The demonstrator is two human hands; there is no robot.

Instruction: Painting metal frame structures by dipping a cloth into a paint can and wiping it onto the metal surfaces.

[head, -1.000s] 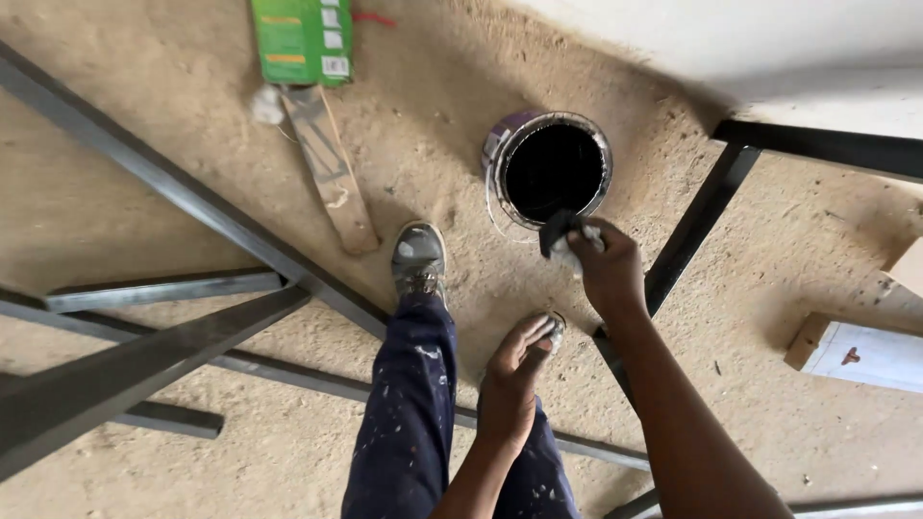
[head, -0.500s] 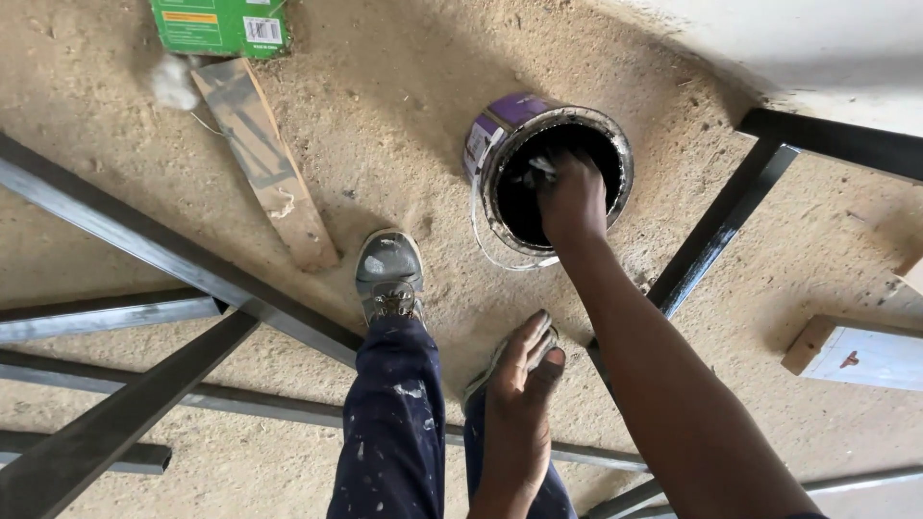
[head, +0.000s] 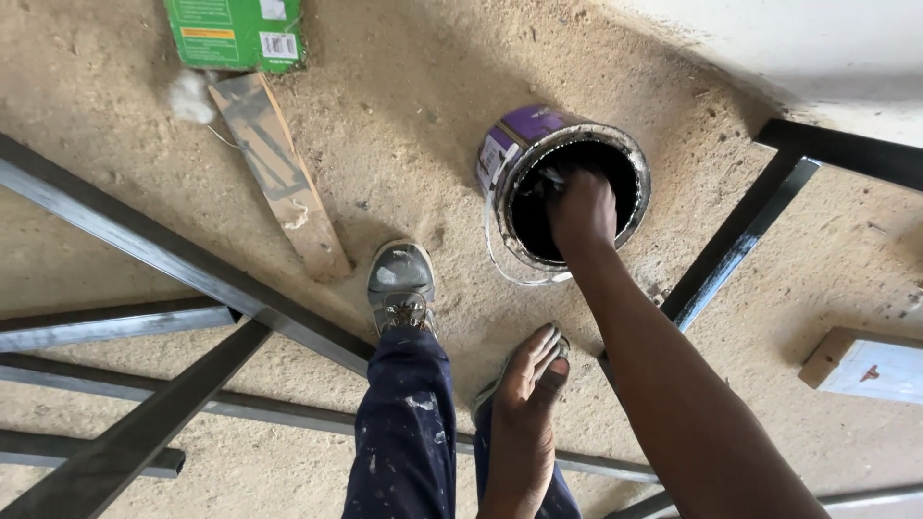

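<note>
The right hand reaches into the open paint can at upper centre; its fingers are sunk in the dark inside, so I cannot tell its grip or what it holds. The can's contents look black. The left hand hangs flat, fingers together, holding nothing, beside the paint-spattered trouser leg.

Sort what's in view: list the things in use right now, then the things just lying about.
In use: right hand, dipped into the open paint can; black-painted metal frame.

Lying about: green box, wooden board, white wad, wood block. Left hand holds nothing.
</note>
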